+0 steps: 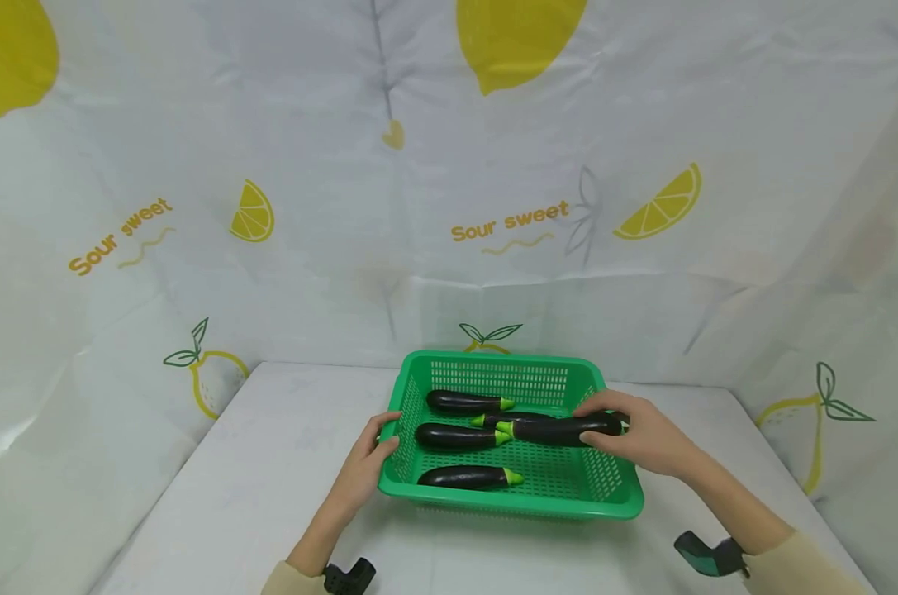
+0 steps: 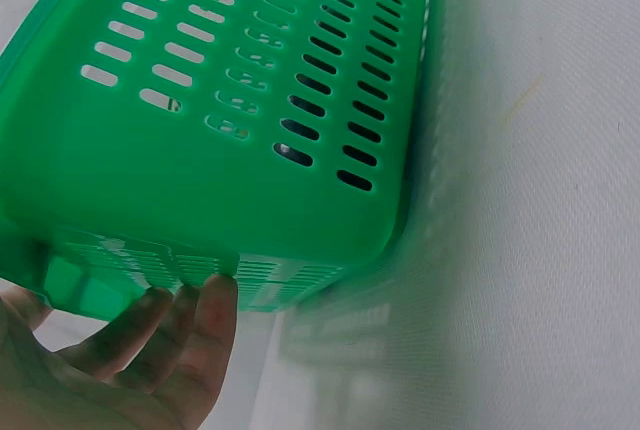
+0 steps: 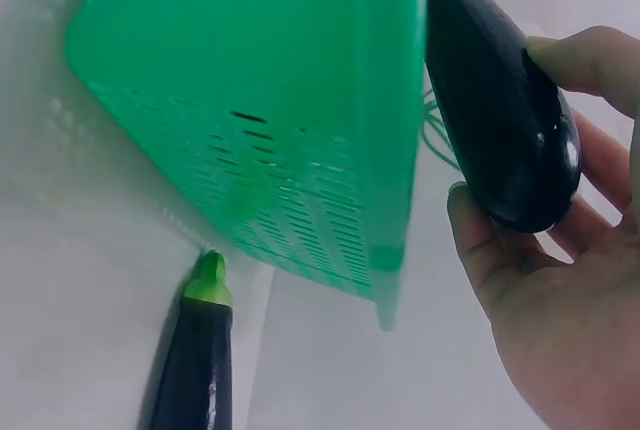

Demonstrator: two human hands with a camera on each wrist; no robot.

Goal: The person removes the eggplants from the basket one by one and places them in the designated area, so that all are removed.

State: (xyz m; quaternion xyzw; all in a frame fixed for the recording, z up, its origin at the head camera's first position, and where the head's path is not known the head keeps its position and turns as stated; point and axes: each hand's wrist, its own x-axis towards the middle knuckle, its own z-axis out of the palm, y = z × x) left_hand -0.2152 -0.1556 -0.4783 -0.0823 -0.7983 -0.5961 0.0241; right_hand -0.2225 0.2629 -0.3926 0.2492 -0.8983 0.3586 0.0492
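A green plastic basket [image 1: 523,504] stands on the white table with several dark eggplants in it. My left hand [image 1: 361,467] holds the basket's left end by the rim; in the left wrist view its fingers [image 2: 205,335] touch the outer wall. My right hand [image 1: 645,430] grips an eggplant [image 1: 560,430] by its rounded end, over the basket's right side, with its green stem pointing left. Below it lies another eggplant [image 1: 523,416], partly covered. Three more, an upper eggplant [image 1: 462,402], a middle eggplant [image 1: 456,436] and a front eggplant [image 1: 463,477], lie at the left.
Outside the basket, an eggplant [image 3: 200,360] lies on the table in the right wrist view; the head view hides it behind my right hand or arm. A lemon-printed white sheet [image 1: 330,273] hangs behind the table [image 1: 270,496].
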